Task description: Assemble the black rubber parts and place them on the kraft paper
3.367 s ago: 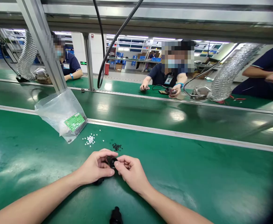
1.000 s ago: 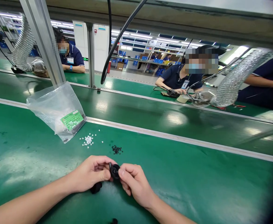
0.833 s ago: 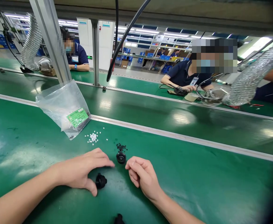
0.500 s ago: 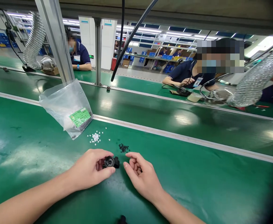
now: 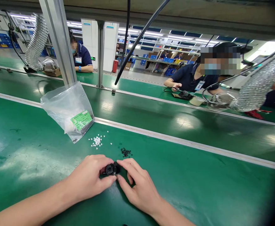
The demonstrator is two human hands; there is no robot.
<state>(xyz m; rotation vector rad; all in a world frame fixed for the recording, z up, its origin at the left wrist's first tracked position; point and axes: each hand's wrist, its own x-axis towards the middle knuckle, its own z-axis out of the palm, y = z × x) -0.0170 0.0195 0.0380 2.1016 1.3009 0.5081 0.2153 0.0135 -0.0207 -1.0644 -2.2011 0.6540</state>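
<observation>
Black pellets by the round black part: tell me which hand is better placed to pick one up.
Probably the right hand. Its fingertips sit just below the black pellets, with bare mat between. The left hand grips the round black part from the far side, nearer the white pellets.

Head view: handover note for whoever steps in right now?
Left hand: grips a small black round part just above the green mat.
Right hand: fingertips on the same part from its right side.
Nearby: black bits and white bits in loose piles beyond the hands; clear bag with green label at far left.
Done: part is picked up and in both hands.
Left: cannot tell from this view whether any bit is fitted to it yet.
</observation>
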